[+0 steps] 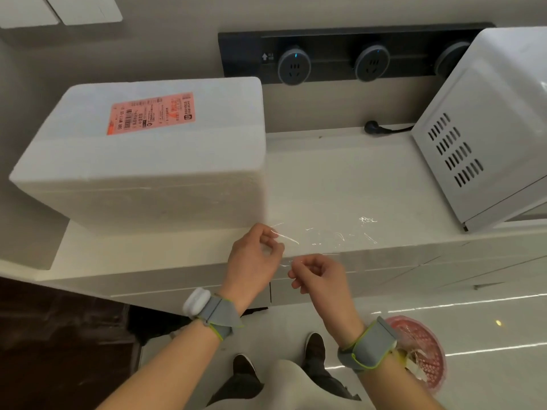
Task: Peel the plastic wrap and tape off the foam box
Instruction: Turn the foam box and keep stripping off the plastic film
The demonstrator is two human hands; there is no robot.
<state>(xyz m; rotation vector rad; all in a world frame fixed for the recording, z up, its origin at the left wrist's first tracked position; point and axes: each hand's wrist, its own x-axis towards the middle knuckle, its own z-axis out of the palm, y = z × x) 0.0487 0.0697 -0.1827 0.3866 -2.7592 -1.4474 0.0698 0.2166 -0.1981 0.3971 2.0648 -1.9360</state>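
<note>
At the counter's front edge: left hand [254, 255] and right hand [319, 276] are close together, just right of the near corner of the foam box [142, 173].
Left grip: fingers curled in tight, thumb against the fingertips, pinching an edge of the plastic wrap [325, 235].
Right grip: thumb and forefinger nipped together on a thin strand of the same film; the other fingers are loosely curled beneath.
Left arm pose: forearm rises from the lower left, back of the hand toward the camera, grey wristband [213, 313] with a white pod on the wrist.
Right arm pose: forearm rises from the lower right, hand slightly nearer than the left, with a matching grey band [367, 344].
Plastic wrap: clear and crinkled, spread over the counter [340, 179] right of the box, glinting in places.
Foam box: white, lid on, at the counter's left end, pink shipping label [152, 113] on top.
Around: white microwave [488, 128] at right, socket strip [340, 54] on the wall, red basket [426, 350] on the floor.
</note>
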